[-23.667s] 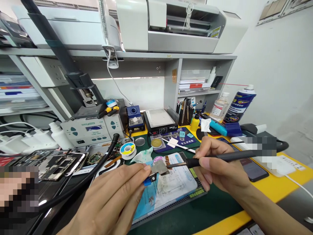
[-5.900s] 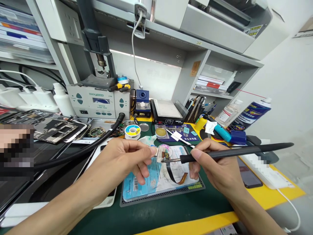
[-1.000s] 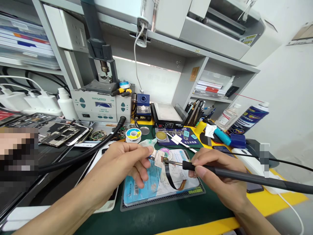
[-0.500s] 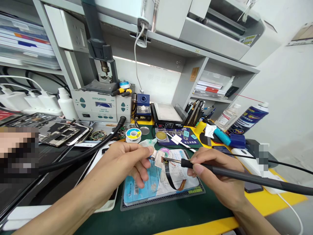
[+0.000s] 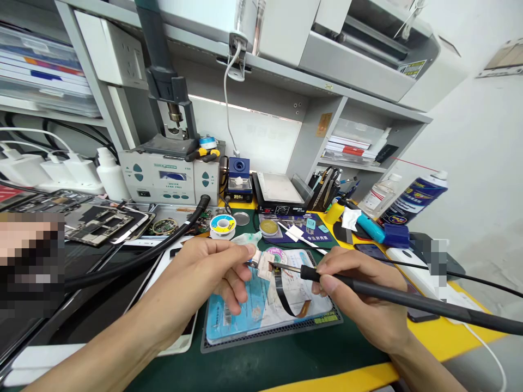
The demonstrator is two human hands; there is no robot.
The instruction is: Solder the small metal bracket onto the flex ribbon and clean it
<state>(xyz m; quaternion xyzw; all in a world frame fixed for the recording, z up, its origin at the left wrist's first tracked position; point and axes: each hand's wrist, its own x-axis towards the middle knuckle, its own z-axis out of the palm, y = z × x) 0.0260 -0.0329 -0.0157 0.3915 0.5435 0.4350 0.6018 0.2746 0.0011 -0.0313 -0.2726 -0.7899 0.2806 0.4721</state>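
In the head view, the left hand's (image 5: 204, 269) grip pinches a small pale part (image 5: 265, 265) between thumb and forefinger, above the blue-and-white packet (image 5: 241, 313). The right hand's (image 5: 363, 280) grip closes around the soldering iron (image 5: 339, 282), its tip at the part's right side. A slip of that tip could scorch the dark ribbon cable (image 5: 281, 294) hanging just beside it, or the left fingers; a loose pinch could let the part twist. Far side, the solder spool (image 5: 223, 224) and flux tin (image 5: 268, 226) crowd movement; nearer, the green mat (image 5: 253, 362) gives room up to the tabletop's yellow edge (image 5: 347, 378).
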